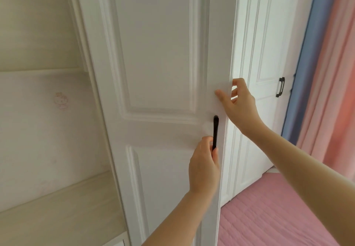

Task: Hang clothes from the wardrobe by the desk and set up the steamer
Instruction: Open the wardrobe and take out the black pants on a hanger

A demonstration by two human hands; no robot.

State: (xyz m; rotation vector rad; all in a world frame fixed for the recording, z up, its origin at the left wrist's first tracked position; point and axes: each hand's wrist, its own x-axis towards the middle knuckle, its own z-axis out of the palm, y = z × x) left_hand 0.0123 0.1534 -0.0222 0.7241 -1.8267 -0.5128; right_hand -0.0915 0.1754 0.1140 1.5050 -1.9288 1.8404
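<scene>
A: Where are the hands?
B: Left hand grips the lower end of the black handle on the white wardrobe door; right hand pinches that door's right edge just above the handle, thumb on the front face.
A: And around the door?
B: Right: second door, pink quilt near, blue-and-pink curtain far. Left: pale wooden shelf.

White wardrobe door blocks ahead; a gap, perhaps passable, lies right.
</scene>
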